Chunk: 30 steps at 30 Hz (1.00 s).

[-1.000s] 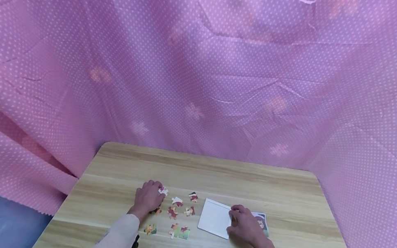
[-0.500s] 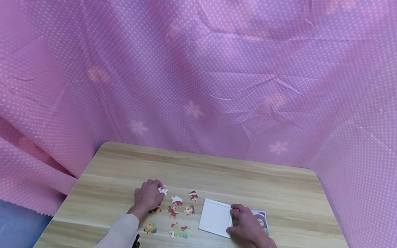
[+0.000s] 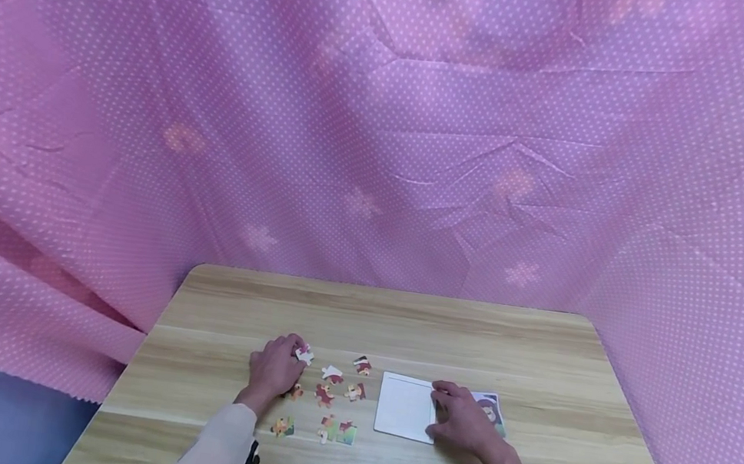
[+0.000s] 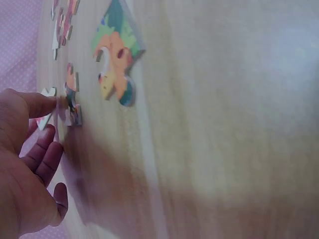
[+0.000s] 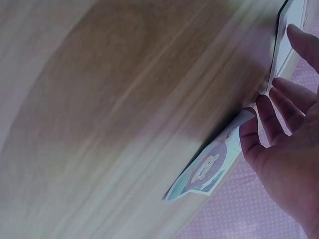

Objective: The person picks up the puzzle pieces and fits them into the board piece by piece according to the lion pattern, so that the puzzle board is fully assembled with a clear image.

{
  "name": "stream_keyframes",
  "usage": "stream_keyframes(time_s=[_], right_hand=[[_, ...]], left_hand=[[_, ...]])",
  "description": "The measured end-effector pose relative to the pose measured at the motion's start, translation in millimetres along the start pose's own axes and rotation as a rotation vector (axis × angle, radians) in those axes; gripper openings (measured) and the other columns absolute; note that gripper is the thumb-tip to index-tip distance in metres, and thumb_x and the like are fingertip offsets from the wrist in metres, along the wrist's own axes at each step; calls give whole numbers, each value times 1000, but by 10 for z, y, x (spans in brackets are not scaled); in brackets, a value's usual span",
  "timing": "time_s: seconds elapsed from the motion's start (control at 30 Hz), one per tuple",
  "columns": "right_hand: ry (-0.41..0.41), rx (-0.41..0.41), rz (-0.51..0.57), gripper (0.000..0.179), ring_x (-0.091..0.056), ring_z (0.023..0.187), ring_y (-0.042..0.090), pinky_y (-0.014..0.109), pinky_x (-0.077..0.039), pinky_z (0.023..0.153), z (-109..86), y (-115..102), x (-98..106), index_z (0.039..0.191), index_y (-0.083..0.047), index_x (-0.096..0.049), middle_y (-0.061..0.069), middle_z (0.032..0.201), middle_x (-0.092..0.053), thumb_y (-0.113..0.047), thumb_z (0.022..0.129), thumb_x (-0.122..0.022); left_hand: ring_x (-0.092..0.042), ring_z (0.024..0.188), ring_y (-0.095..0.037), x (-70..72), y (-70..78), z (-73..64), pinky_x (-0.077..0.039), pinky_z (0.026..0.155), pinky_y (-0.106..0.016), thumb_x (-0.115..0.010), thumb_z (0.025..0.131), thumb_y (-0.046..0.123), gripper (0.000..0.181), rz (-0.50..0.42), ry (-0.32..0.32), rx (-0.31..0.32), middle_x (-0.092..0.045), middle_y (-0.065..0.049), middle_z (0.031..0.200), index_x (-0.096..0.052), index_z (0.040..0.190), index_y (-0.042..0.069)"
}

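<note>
At the far left of the scattered pieces, my left hand [image 3: 276,367] pinches a white and pink jigsaw piece [image 3: 304,354] between thumb and fingers. The left wrist view shows that jigsaw piece [image 4: 46,117] partly hidden behind the fingers, low over the tabletop. An orange piece [image 4: 71,94] lies beside the fingertips. On the right, my right hand [image 3: 460,419] touches the right edge of a square white puzzle tray [image 3: 404,408], thumb and forefinger spread along that edge. A picture card [image 3: 491,411] shows partly from behind this hand; its raised corner meets the fingers in the right wrist view.
Several coloured jigsaw pieces [image 3: 324,395] lie between the hand on the left and the tray. Another orange and green piece [image 3: 283,427] sits nearer the front. The wooden table [image 3: 525,344] is enclosed by a pink dotted curtain [image 3: 368,146].
The white tray has turned slightly and shifted a little right under the right hand's touch. The left hand stays almost in place with its jigsaw piece.
</note>
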State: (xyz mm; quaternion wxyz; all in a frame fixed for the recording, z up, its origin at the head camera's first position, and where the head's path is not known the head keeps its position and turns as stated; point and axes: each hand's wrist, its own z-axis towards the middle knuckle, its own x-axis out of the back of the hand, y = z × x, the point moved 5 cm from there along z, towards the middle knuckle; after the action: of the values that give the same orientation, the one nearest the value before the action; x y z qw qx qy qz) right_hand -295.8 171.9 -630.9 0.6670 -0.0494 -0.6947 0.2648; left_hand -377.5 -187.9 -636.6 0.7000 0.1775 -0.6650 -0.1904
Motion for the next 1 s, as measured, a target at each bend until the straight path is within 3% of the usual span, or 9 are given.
stream_keyframes(time_s=[0.23,0.37,0.63,0.73,1.0], right_hand=[[1,47,-16,68,-51,124,37,50,-42,103,15,27,-5,125,1,-61,13,140,-53,-28,67,-83],[-9,25,-10,67,-49,127,36,51,-40,105,30,53,-17,126,-2,-62,13,141,-51,-28,68,-82],[-19,-2,-15,64,-49,128,35,52,-41,104,74,72,2,127,-5,-62,11,140,-51,-28,70,-81],[-25,-15,-20,62,-48,129,34,52,-40,105,94,82,5,129,-8,-61,10,142,-50,-27,73,-79],[-24,-21,-16,59,-46,131,34,51,-40,105,157,72,21,129,-8,-60,10,143,-49,-25,75,-76]], left_hand=[[-58,94,-23,-8,-79,32,-32,85,-47,-66,85,25,27,-45,23,-2,-63,2,94,-62,111,23],[-58,88,-19,4,-57,48,-32,82,-46,-62,88,22,23,-71,39,-15,-62,5,88,-63,111,23],[-59,87,-17,29,127,32,-36,88,-47,-60,91,21,24,-160,52,-41,-63,8,87,-63,114,23],[-57,83,-14,-14,203,28,-36,87,-43,-60,91,23,21,-192,40,-46,-62,10,84,-62,112,26],[-56,75,-9,-142,449,-5,-46,69,-29,-62,91,22,17,-336,-38,-44,-62,9,88,-61,106,28]])
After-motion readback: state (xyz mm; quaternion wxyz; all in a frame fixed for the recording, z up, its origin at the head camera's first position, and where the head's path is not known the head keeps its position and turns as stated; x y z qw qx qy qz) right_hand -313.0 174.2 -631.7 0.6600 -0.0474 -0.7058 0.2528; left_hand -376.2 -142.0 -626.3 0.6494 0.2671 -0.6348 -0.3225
